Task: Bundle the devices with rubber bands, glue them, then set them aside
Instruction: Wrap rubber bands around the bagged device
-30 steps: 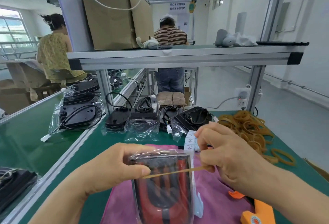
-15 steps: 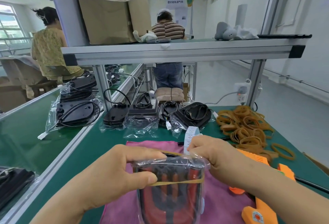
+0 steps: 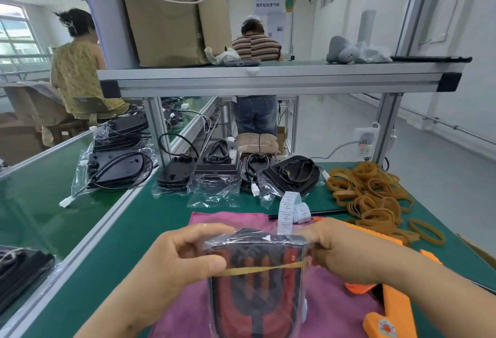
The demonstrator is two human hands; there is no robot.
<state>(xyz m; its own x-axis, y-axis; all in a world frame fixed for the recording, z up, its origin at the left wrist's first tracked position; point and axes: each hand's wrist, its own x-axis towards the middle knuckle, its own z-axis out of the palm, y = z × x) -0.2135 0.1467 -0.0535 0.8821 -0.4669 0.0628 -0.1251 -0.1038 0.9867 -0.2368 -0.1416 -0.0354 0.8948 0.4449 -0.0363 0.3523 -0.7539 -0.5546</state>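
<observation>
Hands first: my left hand (image 3: pixel 177 259) grips the bagged device (image 3: pixel 257 297) by its left edge, thumb pressed on the rubber band (image 3: pixel 265 269) stretched across its front. My right hand (image 3: pixel 346 251) curls round the top right corner. I see the device held between both hands over the pink cloth (image 3: pixel 228 219). An orange glue gun (image 3: pixel 389 311) lies just right, with loose bands (image 3: pixel 370 195) piled beyond.

1 wide-angle view, worn on the head, looks forward and down along the green bench (image 3: pixel 150 230), very near its front end; the upper shelf (image 3: pixel 268 80) and room beyond curve outward.
</observation>
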